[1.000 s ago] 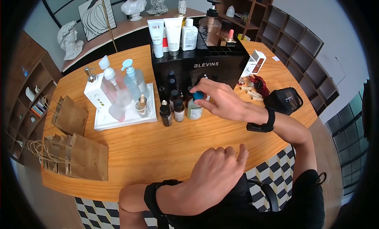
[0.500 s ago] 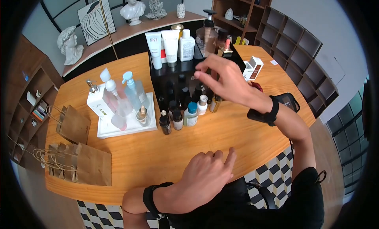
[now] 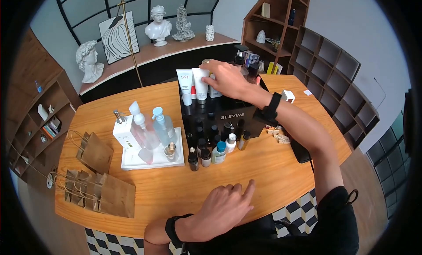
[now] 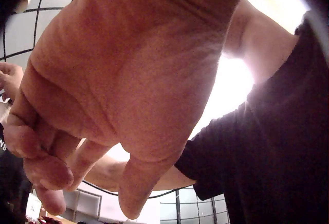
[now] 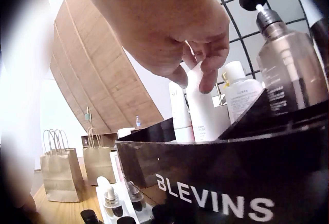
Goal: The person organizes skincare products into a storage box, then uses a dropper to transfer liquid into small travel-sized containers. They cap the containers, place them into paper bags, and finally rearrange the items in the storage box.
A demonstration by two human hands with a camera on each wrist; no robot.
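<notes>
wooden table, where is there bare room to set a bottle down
The table is bare between the front paper bags, white tray and left hand, and from the bottle row rightward toward the black case. Crowded: the tray, along the black organizer's front foot, and its top.

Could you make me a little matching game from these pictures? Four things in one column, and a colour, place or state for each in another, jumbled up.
Things
1. Paper bags
2. Tray
3. Right hand
4. Box

Colour, place or state
A. Pinching a white tube
B. Black, lettered BLEVINS
C. Brown, with looped handles
D. White, between the bags and the box

Right pairs: 1-C, 2-D, 3-A, 4-B
</notes>
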